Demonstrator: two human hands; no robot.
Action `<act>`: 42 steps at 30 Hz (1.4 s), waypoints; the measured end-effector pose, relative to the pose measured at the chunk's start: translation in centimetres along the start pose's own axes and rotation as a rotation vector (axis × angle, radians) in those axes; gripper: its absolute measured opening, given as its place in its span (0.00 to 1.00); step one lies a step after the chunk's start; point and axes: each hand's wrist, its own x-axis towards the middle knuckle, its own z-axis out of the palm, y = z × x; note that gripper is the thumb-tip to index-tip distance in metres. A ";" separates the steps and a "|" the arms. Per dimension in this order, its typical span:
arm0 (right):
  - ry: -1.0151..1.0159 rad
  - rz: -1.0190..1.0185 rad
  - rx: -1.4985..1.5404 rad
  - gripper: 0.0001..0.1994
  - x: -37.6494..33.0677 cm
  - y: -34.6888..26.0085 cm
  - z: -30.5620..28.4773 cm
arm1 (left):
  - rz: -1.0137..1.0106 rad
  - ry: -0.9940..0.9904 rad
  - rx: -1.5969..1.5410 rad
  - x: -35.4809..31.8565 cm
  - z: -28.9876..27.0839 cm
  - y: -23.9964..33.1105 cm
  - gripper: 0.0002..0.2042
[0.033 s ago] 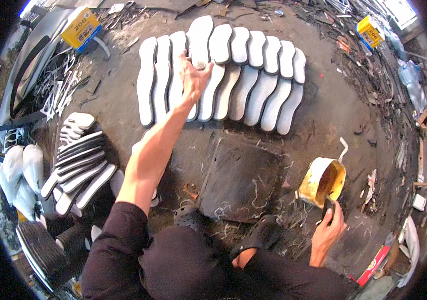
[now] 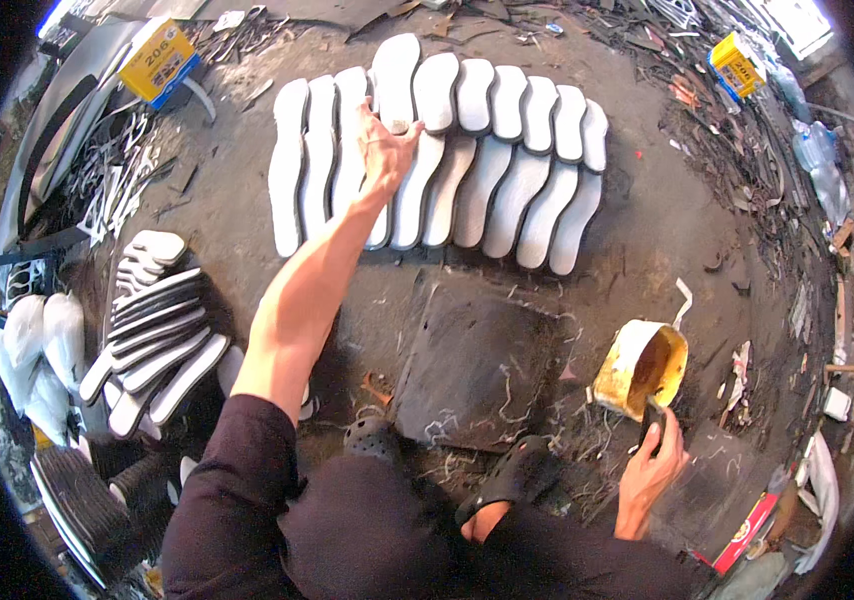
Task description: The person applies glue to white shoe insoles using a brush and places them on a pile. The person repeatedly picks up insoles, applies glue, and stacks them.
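Note:
Two overlapping rows of white, dark-edged shoe soles point(image 2: 507, 190) lie on the ground ahead of me. My left hand point(image 2: 385, 155) reaches over them, thumb and fingers on either side of the narrow near end of one sole point(image 2: 396, 75), which sticks out beyond the far row. At the right, my right hand point(image 2: 650, 470) is closed around a dark handle point(image 2: 652, 428) at the mouth of a tilted, yellow-stained white tub point(image 2: 619, 366). The handle's far end is hidden in the tub, so its kind does not show.
A dark flat board point(image 2: 482, 365) lies before my feet. More soles point(image 2: 162, 340) are piled at the left, near white plastic bags point(image 2: 32, 335) and dark stacked pieces point(image 2: 87, 505). Yellow-and-blue boxes point(image 2: 159, 62) point(image 2: 736, 66) stand at the far left and right, among scattered scraps.

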 end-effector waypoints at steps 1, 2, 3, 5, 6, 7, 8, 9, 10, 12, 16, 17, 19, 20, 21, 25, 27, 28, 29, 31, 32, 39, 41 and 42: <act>-0.051 0.070 -0.021 0.17 0.2 -0.1 0.1 | -0.002 0.014 0.039 1.6 1.7 -0.1 0.59; -0.081 0.133 -0.001 0.18 -0.1 -0.1 0.1 | -0.066 -0.038 0.086 2.5 3.1 -0.4 0.61; -0.044 0.080 0.021 0.18 -0.3 0.0 0.1 | -0.014 -0.014 0.081 3.3 4.0 -0.9 0.61; -0.063 0.111 0.034 0.19 -0.8 0.5 0.1 | -0.073 -0.115 0.115 3.3 4.8 -2.2 0.63; -0.047 0.105 0.005 0.19 -0.7 0.9 0.0 | -0.014 -0.036 0.107 2.4 4.9 -2.7 0.57; -0.061 0.117 0.022 0.19 -0.3 1.4 0.0 | 0.077 0.057 0.133 1.1 4.5 -3.3 0.54; -0.045 0.113 0.051 0.19 0.6 2.0 0.1 | 0.147 0.128 0.168 -0.7 3.5 -3.9 0.52; -0.016 0.051 0.088 0.19 1.8 2.6 0.6 | 0.161 0.163 0.193 -2.1 2.4 -4.1 0.49; 0.009 0.081 0.085 0.20 3.2 3.3 1.0 | 0.235 0.203 0.136 -4.9 0.2 -4.6 0.46; 0.014 0.118 0.064 0.22 6.7 4.7 2.7 | 0.157 0.154 0.164 -12.5 -6.0 -5.7 0.43; -0.069 0.004 0.002 0.21 12.0 7.8 8.1 | 0.014 0.056 0.561 -25.7 -18.4 -7.8 0.49; -0.154 -0.003 -0.065 0.21 12.6 8.8 9.4 | 0.005 0.056 0.716 -27.9 -20.6 -8.5 0.51; -0.150 0.000 0.047 0.23 13.1 11.8 10.4 | -0.133 -0.047 0.719 -30.7 -24.1 -10.1 0.54; -0.181 0.030 0.113 0.25 13.1 13.4 10.6 | -0.164 -0.069 0.693 -31.4 -25.2 -10.8 0.53; -0.192 0.273 0.417 0.32 13.1 15.3 10.0 | -0.131 -0.054 0.635 -31.7 -26.0 -11.4 0.53; 0.156 0.498 1.003 0.40 9.6 19.6 7.3 | -0.111 0.035 0.432 -31.3 -26.8 -10.9 0.45; 0.058 0.606 0.723 0.34 6.7 17.9 7.3 | -0.186 0.097 0.342 -31.1 -26.2 -8.9 0.43; -0.193 0.444 0.685 0.30 4.7 16.6 6.2 | -0.177 0.114 0.270 -31.2 -25.4 -7.6 0.41; -0.413 0.410 0.581 0.27 2.6 14.3 5.9 | -0.105 0.075 0.227 -31.5 -24.5 -6.1 0.39; -0.519 0.139 0.925 0.22 0.7 9.4 3.7 | 0.051 -0.050 0.131 -33.1 -22.0 -3.2 0.36; -0.431 0.165 0.892 0.22 0.4 6.4 3.2 | 0.138 -0.148 0.143 -34.5 -20.5 -1.9 0.35; -0.362 -0.105 0.980 0.24 3.6 -11.6 10.5 | 0.313 -0.674 0.165 -41.6 -14.8 0.1 0.44; -0.355 -0.186 0.725 0.19 2.0 -13.6 14.2 | 0.373 -0.675 0.186 -42.3 -15.9 -0.6 0.46; -0.346 -0.182 0.605 0.16 1.9 -14.0 15.7 | 0.366 -0.707 0.198 -42.6 -16.6 -1.0 0.46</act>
